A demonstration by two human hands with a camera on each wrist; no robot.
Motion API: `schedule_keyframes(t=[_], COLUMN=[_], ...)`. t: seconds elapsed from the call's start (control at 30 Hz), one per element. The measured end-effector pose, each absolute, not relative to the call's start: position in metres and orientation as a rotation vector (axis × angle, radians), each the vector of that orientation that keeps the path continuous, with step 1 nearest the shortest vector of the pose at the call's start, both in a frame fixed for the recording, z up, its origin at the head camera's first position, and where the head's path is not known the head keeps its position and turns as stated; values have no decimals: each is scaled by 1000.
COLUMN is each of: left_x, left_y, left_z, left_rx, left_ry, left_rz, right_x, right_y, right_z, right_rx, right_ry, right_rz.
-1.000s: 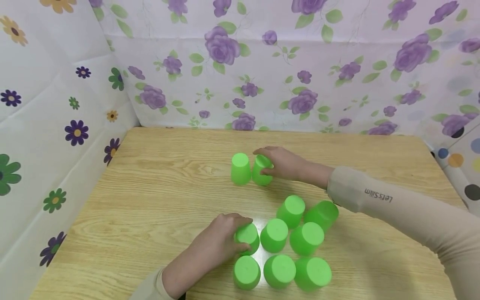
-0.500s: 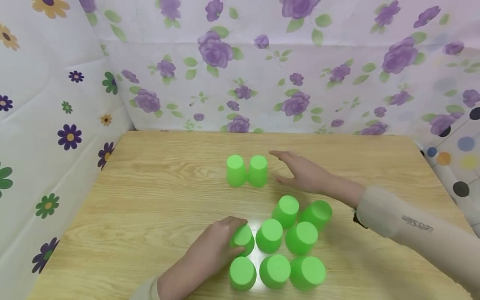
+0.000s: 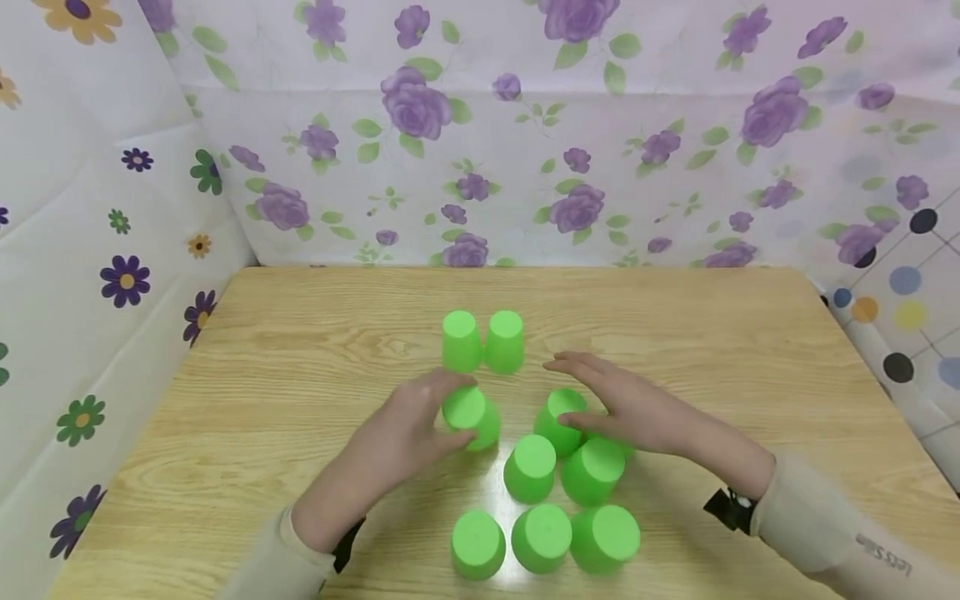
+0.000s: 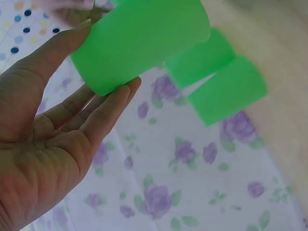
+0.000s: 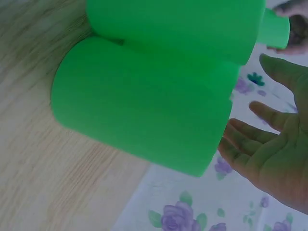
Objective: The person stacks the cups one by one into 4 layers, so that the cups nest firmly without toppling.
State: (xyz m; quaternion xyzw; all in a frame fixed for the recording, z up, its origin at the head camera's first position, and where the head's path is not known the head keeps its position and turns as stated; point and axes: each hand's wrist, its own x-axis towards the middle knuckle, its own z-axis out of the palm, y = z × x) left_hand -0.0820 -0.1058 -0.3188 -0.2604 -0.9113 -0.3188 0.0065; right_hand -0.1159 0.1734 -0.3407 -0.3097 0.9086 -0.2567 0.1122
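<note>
Several upside-down green cups stand on the wooden table (image 3: 300, 367). Two cups (image 3: 482, 342) stand side by side at the back. My left hand (image 3: 442, 414) grips another green cup (image 3: 472, 417) just in front of that pair; in the left wrist view the thumb and fingers (image 4: 103, 110) clasp this cup (image 4: 139, 43). My right hand (image 3: 570, 392) is spread flat, fingers straight, over the cup (image 3: 557, 415) at the top of the near cluster, partly hiding a cup beneath the palm. The right wrist view shows its palm (image 5: 279, 154) beside big green cups (image 5: 144, 115).
More green cups sit closer to me: two in a middle row (image 3: 530, 468) (image 3: 592, 471) and three in a front row (image 3: 477, 544) (image 3: 542, 537) (image 3: 606, 537). Flowered sheets (image 3: 525, 125) wall in the table at the back and on both sides.
My left hand has carried its cup out of the near cluster toward the back pair. My right hand has let go of the back cup and drawn back over the cluster.
</note>
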Motion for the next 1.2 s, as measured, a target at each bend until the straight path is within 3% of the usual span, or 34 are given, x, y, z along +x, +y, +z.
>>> schedule_keyframes(t=[0.27,0.5,0.77,1.2], left_x=[-121,-164,-206,-242], left_y=[-100,-77,-39,7], left_z=[-285,-263,-281,-308], left_rx=[-975,-1040,-1147,-1218], left_ry=[-2580,-2536,-2679,-3096], left_rz=[-1058,-1201,-1185,-762], right_x=[-94,-97,-106,-118], right_y=[172,168,161,145], right_z=[-353,-361,-360,-336], right_rx=[-940,-889,-1004,-997], right_ry=[2737,2763,2784,2754], right_rz=[-673,-773,-671,-409])
